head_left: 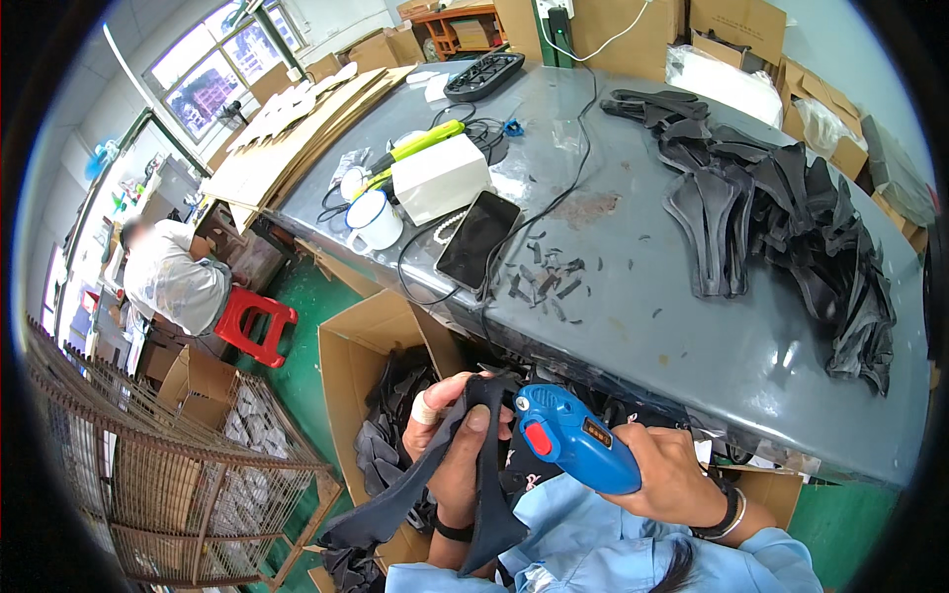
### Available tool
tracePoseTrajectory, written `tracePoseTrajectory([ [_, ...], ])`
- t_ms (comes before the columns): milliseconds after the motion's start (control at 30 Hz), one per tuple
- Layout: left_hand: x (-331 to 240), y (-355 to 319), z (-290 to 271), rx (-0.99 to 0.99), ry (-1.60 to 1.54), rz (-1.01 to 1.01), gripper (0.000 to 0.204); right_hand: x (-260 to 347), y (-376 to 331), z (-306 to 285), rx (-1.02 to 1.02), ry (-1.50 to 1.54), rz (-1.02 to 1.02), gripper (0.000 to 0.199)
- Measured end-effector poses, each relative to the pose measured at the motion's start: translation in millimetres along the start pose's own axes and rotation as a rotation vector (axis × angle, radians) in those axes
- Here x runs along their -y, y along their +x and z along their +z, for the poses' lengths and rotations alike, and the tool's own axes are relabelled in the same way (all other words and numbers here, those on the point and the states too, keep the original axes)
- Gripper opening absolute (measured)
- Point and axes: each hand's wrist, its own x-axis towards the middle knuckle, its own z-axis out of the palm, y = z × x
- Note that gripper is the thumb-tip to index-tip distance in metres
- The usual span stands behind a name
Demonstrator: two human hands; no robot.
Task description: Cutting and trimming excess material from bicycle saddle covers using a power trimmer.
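Note:
My left hand (457,465) pinches a long dark grey piece of sheet material (486,509) between thumb and fingers, its two arms hanging down past my wrist. A light strip wraps one finger. My right hand (667,472) is wrapped round the body of a blue handheld electric cutter (578,440) with a red button. The cutter's head meets the upper end of the piece; the blade itself is hidden there. Below my hands an open cardboard box (346,346) holds many similar dark pieces (381,450).
On the grey table (623,326) lie dark offcuts (547,282), a phone (478,239), an enamel mug (374,219), a white box (440,178) and cables. Stacked dark pieces (781,208) cover its right side. A seated person (173,272) and a wire cage (188,474) are at left.

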Motion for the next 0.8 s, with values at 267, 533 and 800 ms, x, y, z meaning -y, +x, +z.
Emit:
tracePoseTrajectory([
  [267,-12,3,-3,0.139,0.32,-0.055,0.028,4,1,-4,-0.019,0.013,-0.012,0.046],
  [533,-56,35,-12,0.287,0.4,-0.748,0.033,-13,-9,-6,0.005,-0.116,-0.004,0.047],
  [800,-55,46,-21,0.484,0.507,-0.766,0.028,-14,-14,1,0.091,-0.12,-0.048,0.048],
])
